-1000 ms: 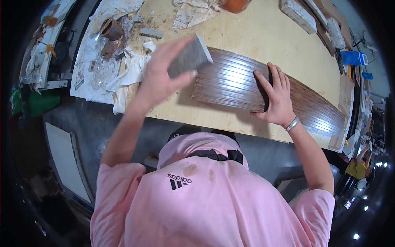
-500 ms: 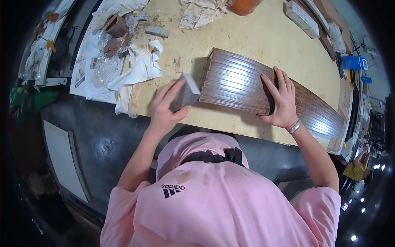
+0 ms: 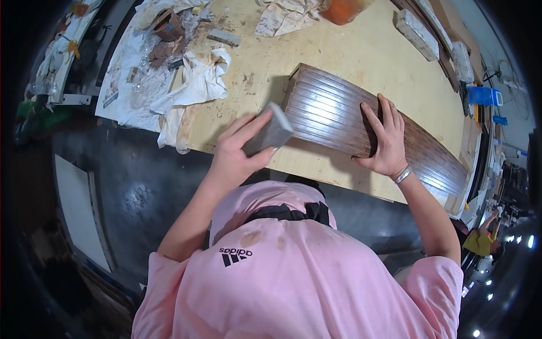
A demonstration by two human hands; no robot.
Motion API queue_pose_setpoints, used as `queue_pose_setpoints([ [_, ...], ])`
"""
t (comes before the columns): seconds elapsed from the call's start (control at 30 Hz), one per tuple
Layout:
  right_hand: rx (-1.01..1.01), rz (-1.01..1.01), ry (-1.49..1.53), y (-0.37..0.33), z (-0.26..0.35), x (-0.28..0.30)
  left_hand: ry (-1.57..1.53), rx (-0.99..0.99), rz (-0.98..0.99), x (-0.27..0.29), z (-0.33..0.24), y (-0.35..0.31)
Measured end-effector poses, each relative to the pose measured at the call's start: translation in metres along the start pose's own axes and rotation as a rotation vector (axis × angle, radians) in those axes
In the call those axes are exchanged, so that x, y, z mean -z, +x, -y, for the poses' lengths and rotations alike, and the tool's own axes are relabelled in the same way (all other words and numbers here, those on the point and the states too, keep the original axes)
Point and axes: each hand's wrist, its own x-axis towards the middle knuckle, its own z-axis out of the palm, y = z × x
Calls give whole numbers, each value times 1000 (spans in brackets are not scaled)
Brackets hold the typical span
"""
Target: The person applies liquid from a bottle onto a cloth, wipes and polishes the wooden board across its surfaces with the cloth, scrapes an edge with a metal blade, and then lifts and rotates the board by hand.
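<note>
Grey in colour, the block (image 3: 271, 131) is sitting in the left hand (image 3: 234, 153), whose fingers and thumb are gripping its sides. Over the last second, that hand has been dropping from the far corner of the brown grooved board's (image 3: 333, 113) left end to its near corner; whether block and board are touching, one cannot tell. The board is lying on the counter (image 3: 339, 48), near its front edge. Meanwhile the right hand (image 3: 387, 141) is keeping its place there, fingers spreading open, probably steadying it, so the work is seemingly centring on that left end.
</note>
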Motion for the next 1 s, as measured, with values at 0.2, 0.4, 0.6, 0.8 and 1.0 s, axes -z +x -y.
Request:
queue_pose_setpoints([
  [0.2, 7, 8, 4, 4, 5, 1, -58, 199, 10, 10, -1, -17],
  [0.4, -10, 14, 3, 5, 0, -1, 208, 73, 171, 22, 11, -26],
  [0.6, 2, -8, 19, 1, -1, 0, 207, 36, -18, 32, 1, 42],
  [0.8, 1, -25, 28, 5, 6, 0, 190, -70, -133, 20, 13, 151],
  [1.0, -28, -24, 33, -1, 1, 2, 432, -153, -203, 48, 31, 138],
])
